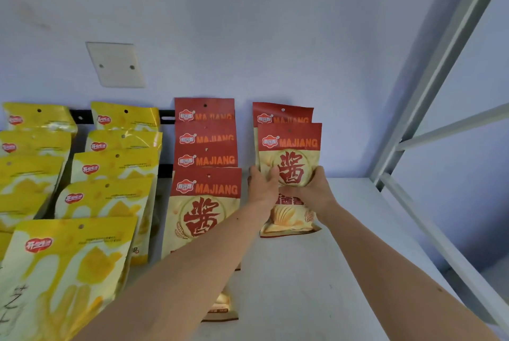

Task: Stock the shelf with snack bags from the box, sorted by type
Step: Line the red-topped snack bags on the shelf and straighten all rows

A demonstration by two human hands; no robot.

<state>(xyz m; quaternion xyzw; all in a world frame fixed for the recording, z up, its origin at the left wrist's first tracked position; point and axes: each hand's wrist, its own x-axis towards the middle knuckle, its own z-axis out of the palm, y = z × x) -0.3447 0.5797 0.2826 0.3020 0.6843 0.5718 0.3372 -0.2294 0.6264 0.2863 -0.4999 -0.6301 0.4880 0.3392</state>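
A red and cream MAJIANG bag stands upright at the back of the white shelf. My left hand grips its left edge and my right hand grips its right side, both around its middle. Right behind it another red bag leans on the wall. To the left runs a row of several red MAJIANG bags, one behind another. Further left stand two rows of yellow snack bags, the nearest one at the front left.
The pale wall behind carries a blank cover plate. A grey metal shelf upright and a sloping rail bound the shelf on the right. Bare shelf surface lies in front of and right of the held bag.
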